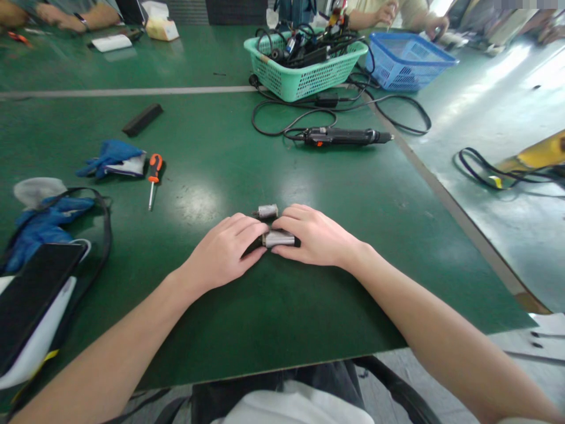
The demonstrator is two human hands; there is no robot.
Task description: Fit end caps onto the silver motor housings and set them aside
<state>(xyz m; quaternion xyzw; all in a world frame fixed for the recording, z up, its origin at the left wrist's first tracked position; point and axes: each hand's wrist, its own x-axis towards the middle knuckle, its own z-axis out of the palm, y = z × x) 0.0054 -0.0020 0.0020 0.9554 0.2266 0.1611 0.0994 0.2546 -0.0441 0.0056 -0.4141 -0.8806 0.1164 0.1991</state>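
Observation:
At the middle of the green table, my left hand [227,247] is closed around the black end of a silver-and-black cylindrical part [279,238]. My right hand [315,235] grips the same part from the other side, thumb in front and fingers behind. Its silver middle shows between the two hands, and a dark tip sticks out under my right palm. Just behind my fingertips lies a short silver cylinder [267,211], its left end thin and dark. It looks like a small motor, but its exact kind is unclear.
An orange-handled screwdriver [154,171], blue gloves [112,158] and a black block [142,120] lie left. A phone [39,300] is nearer. Behind are a corded electric screwdriver [344,136], a green basket [300,79] of tools and a blue basket [406,65]. Other people's hands [66,17] rest beyond.

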